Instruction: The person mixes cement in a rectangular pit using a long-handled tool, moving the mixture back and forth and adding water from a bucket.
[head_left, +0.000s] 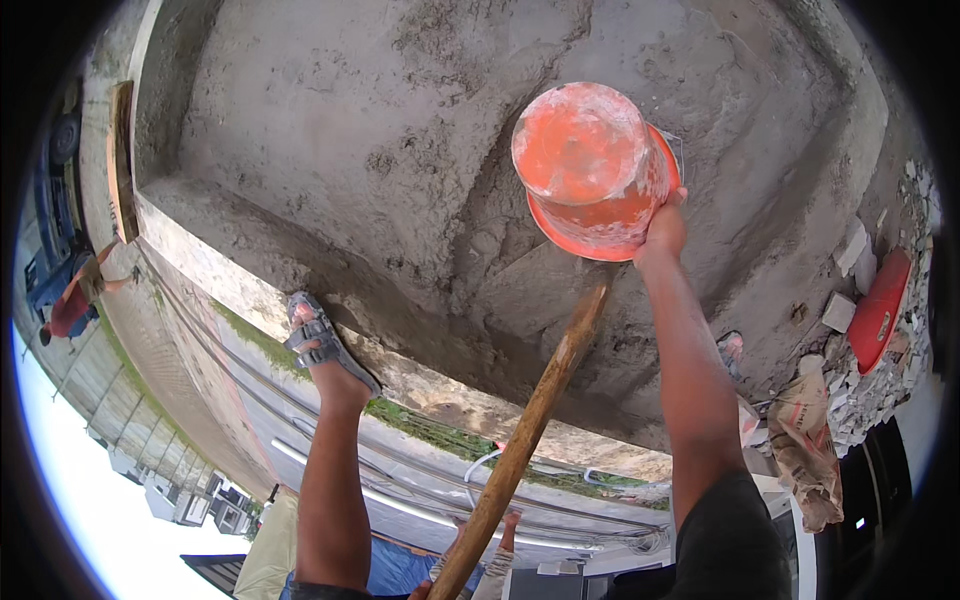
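Note:
My right hand (664, 225) grips the rim of an orange plastic bucket (581, 146). Its mortar-smeared base faces me and its mouth points down over wet grey mortar (315, 112). Only a bit of my left hand (420, 591) shows at the bottom edge, against a rough wooden pole (517, 450). That pole slants up to the mortar just below the bucket; whatever is on its far end cannot be made out. My left foot in a grey sandal (330, 341) rests on the low concrete wall (217, 247). The other sandal (731, 352) is partly behind my right arm.
Right of the mortar lie broken rubble (862, 412), a red plastic container (881, 311) and a crumpled paper sack (802, 442). Cables or hoses (420, 465) run along the wall's outside. A wooden beam (120, 161), a person (71, 300) and a blue vehicle (49, 202) are left; another person's legs (495, 559) show below.

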